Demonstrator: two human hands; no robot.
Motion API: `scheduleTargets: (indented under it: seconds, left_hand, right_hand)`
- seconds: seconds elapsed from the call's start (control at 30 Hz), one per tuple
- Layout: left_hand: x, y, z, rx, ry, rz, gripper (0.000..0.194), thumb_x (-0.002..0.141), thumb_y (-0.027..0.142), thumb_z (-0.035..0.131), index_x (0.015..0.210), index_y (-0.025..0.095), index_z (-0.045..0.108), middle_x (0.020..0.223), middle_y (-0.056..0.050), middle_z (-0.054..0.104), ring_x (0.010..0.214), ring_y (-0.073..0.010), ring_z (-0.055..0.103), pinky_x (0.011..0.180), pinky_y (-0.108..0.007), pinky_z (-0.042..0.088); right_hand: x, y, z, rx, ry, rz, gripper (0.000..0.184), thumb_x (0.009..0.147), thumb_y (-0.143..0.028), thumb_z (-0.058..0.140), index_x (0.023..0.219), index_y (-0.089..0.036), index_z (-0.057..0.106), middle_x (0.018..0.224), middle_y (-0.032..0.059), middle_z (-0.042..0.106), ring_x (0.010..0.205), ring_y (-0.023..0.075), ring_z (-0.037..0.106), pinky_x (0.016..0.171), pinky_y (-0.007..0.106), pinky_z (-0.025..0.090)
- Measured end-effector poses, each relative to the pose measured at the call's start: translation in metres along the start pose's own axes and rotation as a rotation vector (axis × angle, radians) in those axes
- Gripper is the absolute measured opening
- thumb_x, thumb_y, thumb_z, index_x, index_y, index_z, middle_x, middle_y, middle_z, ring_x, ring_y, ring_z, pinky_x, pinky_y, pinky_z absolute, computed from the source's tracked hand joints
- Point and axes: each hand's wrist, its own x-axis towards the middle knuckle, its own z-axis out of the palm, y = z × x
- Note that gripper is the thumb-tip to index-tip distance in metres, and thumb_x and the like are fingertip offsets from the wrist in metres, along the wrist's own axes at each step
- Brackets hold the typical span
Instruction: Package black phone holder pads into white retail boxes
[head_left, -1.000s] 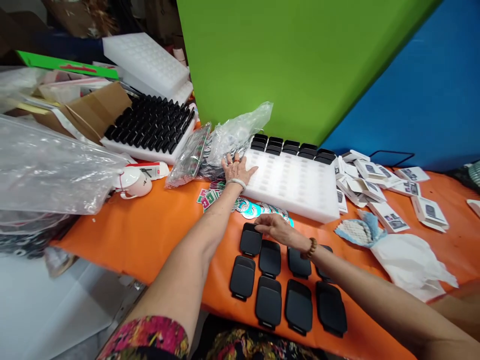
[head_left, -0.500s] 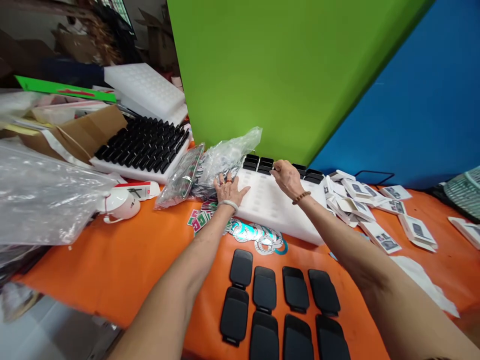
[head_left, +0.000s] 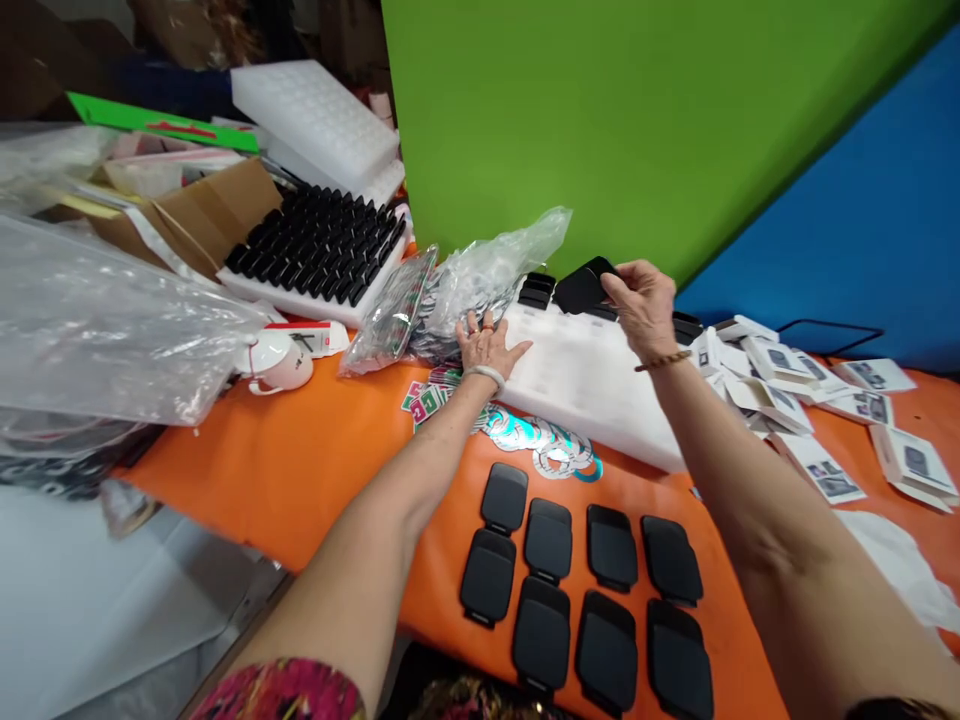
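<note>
Pinched in my right hand (head_left: 642, 305) is a flat black rounded plate (head_left: 583, 286), raised above the back of a white foam tray (head_left: 592, 370). Along the tray's far side stand more black pieces (head_left: 537, 290) in slots, partly hidden by the hand and plate. My left hand (head_left: 487, 345) lies with fingers spread on the tray's left end, beside a clear plastic bag (head_left: 480, 290). On the orange table nearer me, several similar black plates (head_left: 542, 632) lie in two rows. Printed rings (head_left: 551, 445) and small printed cards (head_left: 431, 397) lie along the tray's front edge.
A second foam tray full of black pieces (head_left: 322, 245) stands at the left, near a cardboard box (head_left: 217, 215) and a white cup (head_left: 277, 362). Small white boxes (head_left: 817, 470) are scattered at the right. A green panel (head_left: 600, 120) rises behind the table.
My right hand has lifted a black plate up out of the row at the tray's back. My left hand stays on the tray. The camera view has shifted.
</note>
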Motion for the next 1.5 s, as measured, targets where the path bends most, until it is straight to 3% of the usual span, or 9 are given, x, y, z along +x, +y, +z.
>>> scheduleTargets:
  seconds: [0.13,0.27,0.5,0.63,0.83,1.0,1.23,1.4,1.5]
  left_hand:
    - [0.000,0.001,0.000,-0.021,-0.008,0.003,0.058,0.086,0.061,0.040,0.128,0.023,0.057,0.145,-0.009,0.046,0.140,-0.0364,0.023,0.113,-0.054,0.009]
    - [-0.001,0.002,-0.002,-0.019,-0.014,0.012,0.062,0.085,0.063,0.039,0.129,0.022,0.056,0.144,-0.010,0.046,0.140,-0.0376,0.022,0.113,-0.055,0.007]
    - [-0.001,0.001,-0.003,-0.002,-0.021,0.010,0.062,0.084,0.065,0.039,0.128,0.024,0.055,0.144,-0.008,0.046,0.140,-0.0369,0.022,0.113,-0.054,0.009]
    - [-0.001,-0.001,-0.002,-0.007,-0.020,0.005,0.063,0.084,0.065,0.039,0.130,0.025,0.054,0.145,-0.008,0.046,0.141,-0.0359,0.021,0.113,-0.053,0.009]
    - [0.000,-0.002,-0.004,0.008,-0.003,0.008,0.063,0.085,0.065,0.039,0.130,0.024,0.054,0.146,-0.009,0.045,0.140,-0.0365,0.023,0.113,-0.054,0.011]
    - [0.000,-0.002,-0.006,0.008,-0.024,-0.010,0.062,0.085,0.064,0.039,0.131,0.025,0.054,0.146,-0.008,0.045,0.141,-0.0359,0.022,0.113,-0.055,0.011]
    - [0.001,-0.004,-0.002,-0.011,0.022,0.014,0.063,0.084,0.065,0.042,0.129,0.023,0.056,0.145,-0.011,0.045,0.139,-0.0384,0.026,0.112,-0.057,0.014]
    - [-0.001,-0.002,-0.001,-0.022,0.001,0.010,0.064,0.083,0.066,0.042,0.129,0.024,0.056,0.146,-0.009,0.045,0.141,-0.0366,0.022,0.113,-0.055,0.011]
    - [-0.003,-0.001,-0.005,-0.061,0.010,0.015,0.058,0.085,0.062,0.045,0.127,0.024,0.056,0.146,-0.008,0.045,0.140,-0.0359,0.023,0.113,-0.055,0.011]
  right_hand:
    - [-0.087,-0.036,-0.001,0.272,-0.462,0.077,0.019,0.074,-0.036,0.067,0.076,-0.018,0.060,0.065,-0.0008,0.058,0.057,0.0105,0.049,0.055,0.025,0.043]
    - [-0.193,-0.060,0.030,0.422,-0.887,0.280,0.017,0.078,-0.034,0.061,0.074,-0.018,0.057,0.061,-0.0031,0.054,0.054,0.0097,0.048,0.051,0.023,0.040]
    - [-0.267,-0.076,0.066,0.085,-0.975,0.025,0.004,0.083,-0.016,0.056,0.082,-0.019,0.058,0.072,0.0000,0.062,0.066,0.0136,0.056,0.061,0.024,0.040]
    - [-0.233,-0.070,0.059,-0.043,-0.779,-0.180,0.006,0.086,-0.018,0.054,0.088,-0.018,0.060,0.084,0.0042,0.066,0.075,0.0162,0.059,0.068,0.026,0.042]
    - [-0.080,-0.038,0.037,-0.254,-0.171,-0.149,0.014,0.089,-0.026,0.052,0.078,-0.019,0.058,0.071,0.0010,0.060,0.064,0.0147,0.050,0.064,0.027,0.036]
    - [0.014,-0.008,0.056,-0.272,-0.113,-0.108,0.009,0.079,-0.011,0.060,0.079,-0.019,0.054,0.075,0.0008,0.056,0.070,0.0140,0.043,0.070,0.029,0.032]
    - [0.037,0.001,0.079,-0.109,-0.112,-0.042,0.020,0.072,-0.009,0.065,0.065,-0.022,0.052,0.057,-0.0039,0.049,0.065,0.0135,0.042,0.065,0.028,0.031]
    - [0.026,-0.035,0.032,0.093,0.098,-0.023,0.008,0.089,-0.021,0.042,0.084,-0.022,0.048,0.082,0.0022,0.058,0.073,0.0127,0.046,0.074,0.029,0.039]
    - [-0.018,-0.055,0.006,0.241,-0.076,0.001,0.008,0.083,-0.029,0.054,0.084,-0.021,0.053,0.075,0.0004,0.058,0.065,0.0117,0.049,0.064,0.028,0.043]
